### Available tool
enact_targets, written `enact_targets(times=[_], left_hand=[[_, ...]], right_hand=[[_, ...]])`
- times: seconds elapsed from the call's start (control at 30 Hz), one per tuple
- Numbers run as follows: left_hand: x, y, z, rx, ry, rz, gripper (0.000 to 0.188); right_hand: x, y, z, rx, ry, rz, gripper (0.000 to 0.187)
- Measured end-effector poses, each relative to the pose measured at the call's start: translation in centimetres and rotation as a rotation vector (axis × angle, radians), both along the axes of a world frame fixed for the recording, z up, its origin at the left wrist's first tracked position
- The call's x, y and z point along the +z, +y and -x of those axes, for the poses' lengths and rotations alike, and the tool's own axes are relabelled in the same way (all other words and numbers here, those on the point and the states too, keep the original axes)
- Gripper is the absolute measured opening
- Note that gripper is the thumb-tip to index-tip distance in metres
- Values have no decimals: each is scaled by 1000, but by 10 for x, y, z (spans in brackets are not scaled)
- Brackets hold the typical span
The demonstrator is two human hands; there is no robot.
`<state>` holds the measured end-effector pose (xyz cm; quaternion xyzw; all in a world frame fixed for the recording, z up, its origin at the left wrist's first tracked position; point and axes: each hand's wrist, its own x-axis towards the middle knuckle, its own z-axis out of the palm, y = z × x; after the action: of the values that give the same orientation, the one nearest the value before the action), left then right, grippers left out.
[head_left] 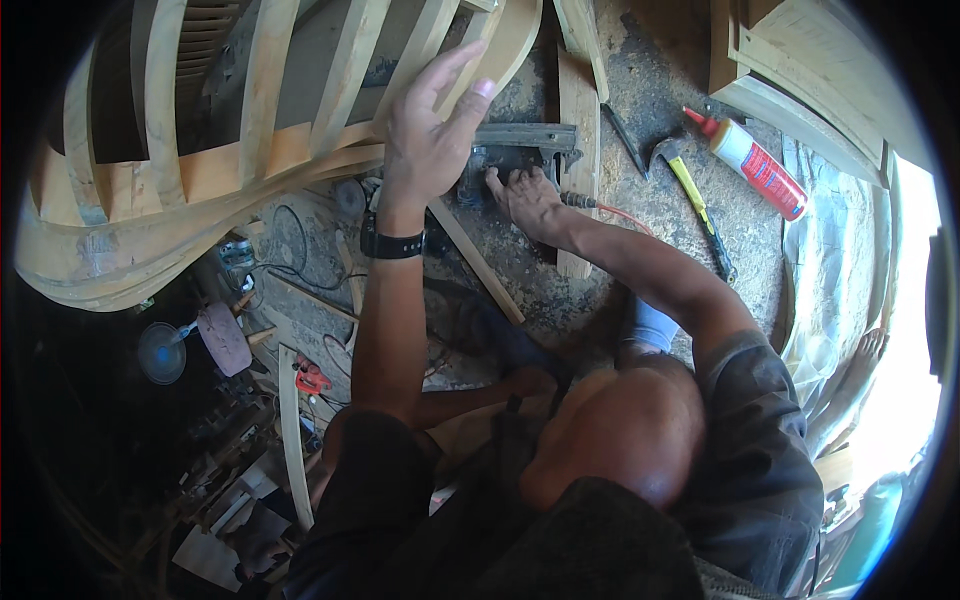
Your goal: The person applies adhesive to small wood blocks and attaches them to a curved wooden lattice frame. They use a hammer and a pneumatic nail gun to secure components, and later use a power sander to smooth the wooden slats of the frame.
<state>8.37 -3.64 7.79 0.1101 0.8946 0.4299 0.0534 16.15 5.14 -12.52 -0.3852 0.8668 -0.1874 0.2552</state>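
Note:
My left hand (pixel 432 145), with a black watch on its wrist, is raised beside the pale wooden slats (pixel 345 75) of a curved frame (pixel 225 195). Its fingers are stretched out and hold nothing; whether its edge touches the wood I cannot tell. My right hand (pixel 533 203) is closed around the handle of a dark air nail gun (pixel 520 137), which lies low over the worn floor. A metal fitting and an orange hose (pixel 625 218) come out by the wrist. The palm hides most of the handle.
A claw hammer (pixel 690 195) with a yellow and black handle, a white and red glue bottle (pixel 755 170) and a dark rod (pixel 625 142) lie to the right. A wooden cabinet piece (pixel 810 85) stands far right. Wood strips, cords and a red tool (pixel 311 377) lie at left.

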Motion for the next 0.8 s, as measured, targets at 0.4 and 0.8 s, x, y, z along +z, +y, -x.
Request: enact_targets(times=[0.4, 0.8], left_hand=[[9, -29, 40, 238, 5, 216, 63], [-18, -14, 75, 221, 210, 260, 41]], right_hand=[[137, 113, 22, -472, -141, 395, 74], [149, 144, 69, -1067, -339, 792, 45]])
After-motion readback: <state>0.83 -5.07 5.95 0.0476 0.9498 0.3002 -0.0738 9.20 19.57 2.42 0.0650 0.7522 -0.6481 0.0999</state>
